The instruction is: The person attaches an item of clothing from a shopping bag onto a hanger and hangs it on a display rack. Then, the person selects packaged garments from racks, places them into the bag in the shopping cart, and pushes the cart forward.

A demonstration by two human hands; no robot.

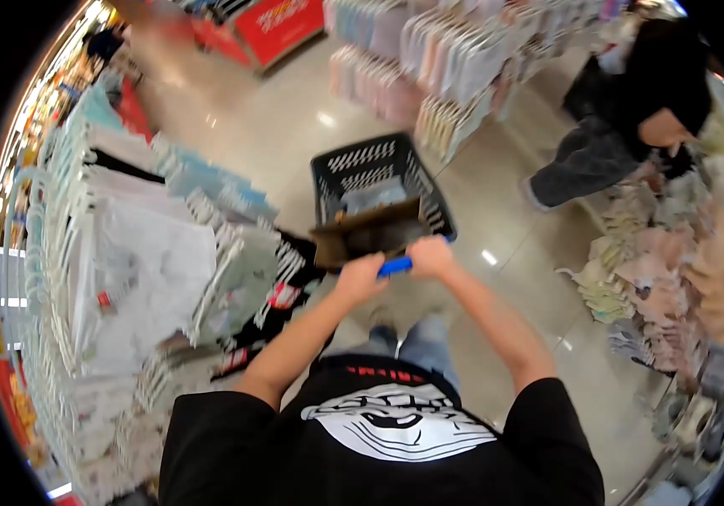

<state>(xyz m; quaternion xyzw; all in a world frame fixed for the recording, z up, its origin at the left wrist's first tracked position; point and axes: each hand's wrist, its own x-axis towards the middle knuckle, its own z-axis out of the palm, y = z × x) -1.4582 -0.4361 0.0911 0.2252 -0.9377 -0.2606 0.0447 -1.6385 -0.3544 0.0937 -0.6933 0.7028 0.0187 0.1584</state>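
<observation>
Both of my hands grip the blue handle (395, 266) of a black shopping cart in front of me. My left hand (360, 277) is wrapped round its left end and my right hand (431, 255) round its right end. The cart's slotted plastic basket (433, 190) reaches forward from the handle. Inside, nearest to me, stands a brown cardboard box (370, 239), tilted. Beyond it lies a pale bluish-white item (376, 195), whose kind I cannot make out.
Racks of hanging clothes (155, 261) stand close on the left, some near the cart. More garments hang on the right (657, 270) and ahead (454, 59). A person in dark clothes (598, 164) is at the right. A red display bin (282, 29) stands ahead on the tiled floor (235, 110).
</observation>
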